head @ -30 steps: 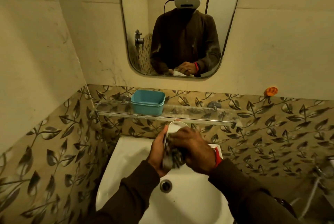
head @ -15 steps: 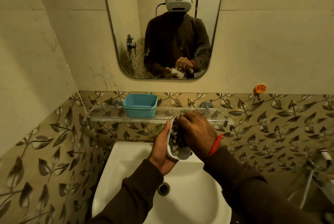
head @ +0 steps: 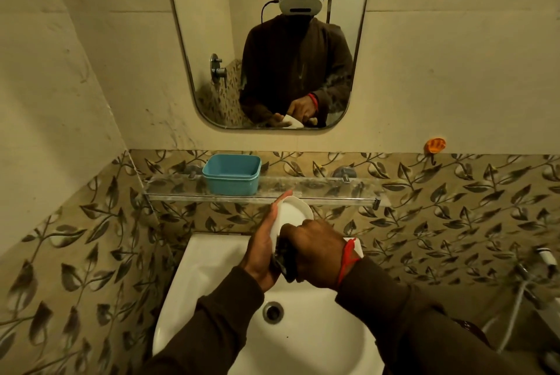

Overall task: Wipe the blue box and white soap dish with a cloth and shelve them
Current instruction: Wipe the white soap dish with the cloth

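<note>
Two hands meet on the dish (head: 293,211), a white, smooth, oval piece with a rounded rim, held tilted on edge over the sink (head: 212,256) so that its pale hollow faces the camera. Only its upper half shows; the lower half is covered by the right hand and the cloth. The left hand (head: 264,249) grasps the dish from the left side, palm against its back and fingertips reaching up past the top rim. The right hand (head: 315,253), with a red thread at the wrist, is clenched around the cloth (head: 285,262), a dark bunched wad pressed against the lower part of the dish. Both arms wear dark brown sleeves. The dish sits just below the front edge of the shelf (head: 318,189), a clear ledge fixed to the leaf-patterned tiles. On the shelf, up and to the left of the dish and apart from it, stands the box (head: 231,174), blue, open-topped, rectangular with rounded corners and a stepped lip. Below the hands the white basin shows its drain (head: 273,311). Above the shelf hangs a mirror (head: 212,41) reflecting the person's hands on the dish. An orange hook (head: 435,145) sticks to the wall at right.
</note>
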`<state>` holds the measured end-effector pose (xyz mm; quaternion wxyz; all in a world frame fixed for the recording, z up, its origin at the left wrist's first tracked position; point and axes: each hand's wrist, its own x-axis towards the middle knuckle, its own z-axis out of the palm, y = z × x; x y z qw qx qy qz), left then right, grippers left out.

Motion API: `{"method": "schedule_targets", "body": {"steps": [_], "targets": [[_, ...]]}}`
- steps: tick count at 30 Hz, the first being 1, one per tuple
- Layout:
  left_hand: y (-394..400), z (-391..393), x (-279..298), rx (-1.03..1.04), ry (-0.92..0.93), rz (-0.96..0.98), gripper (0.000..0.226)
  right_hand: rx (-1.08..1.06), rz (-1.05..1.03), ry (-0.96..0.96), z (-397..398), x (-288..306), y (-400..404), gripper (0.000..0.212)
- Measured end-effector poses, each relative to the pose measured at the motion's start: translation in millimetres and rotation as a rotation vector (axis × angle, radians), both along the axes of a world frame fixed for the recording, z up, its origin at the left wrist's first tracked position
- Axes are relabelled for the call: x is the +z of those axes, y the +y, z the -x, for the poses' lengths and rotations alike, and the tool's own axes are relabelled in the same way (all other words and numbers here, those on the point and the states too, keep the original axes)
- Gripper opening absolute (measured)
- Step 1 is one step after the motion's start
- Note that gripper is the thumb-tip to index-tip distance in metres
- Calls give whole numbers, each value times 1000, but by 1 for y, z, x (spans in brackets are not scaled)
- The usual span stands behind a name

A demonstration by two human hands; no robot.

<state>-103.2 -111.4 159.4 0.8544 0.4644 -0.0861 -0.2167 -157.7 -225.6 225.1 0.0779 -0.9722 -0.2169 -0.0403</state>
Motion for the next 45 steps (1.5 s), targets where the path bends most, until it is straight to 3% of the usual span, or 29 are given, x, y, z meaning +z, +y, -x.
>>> {"method": "schedule_targets", "body": {"steps": [3,5,8,11,14,18,21,24,31,38,42,45], "targets": [[2,4,-6,-50,47,79,47,-83,-405,363,-4,5,-7,30],[2,4,-8,-77,61,128,49,-143,-674,493,-5,4,-10,28],[1,1,-9,-72,100,196,51,-200,-1001,519,-6,0,-6,30],[-1,-2,-8,-50,160,265,55,-275,-1209,403,-12,-1,0,18],[-3,1,-7,-13,209,287,60,-380,-1094,122,-22,-4,1,17],[-15,8,-6,-2,230,293,56,-307,-651,-260,-34,2,-8,14],[-20,8,-5,0,249,277,55,-257,-386,-449,-37,3,-5,17],[-22,12,-5,9,299,284,54,-270,-310,-579,-35,-1,1,20],[-12,15,-16,6,297,247,52,-83,-490,-331,-22,-2,-5,16],[12,7,3,-109,213,302,54,219,-484,17,-1,3,-17,20],[7,11,2,-147,291,287,54,300,-340,-147,-7,15,-17,19],[-4,11,2,-91,276,220,51,242,-211,-341,-17,27,-22,17]]}}
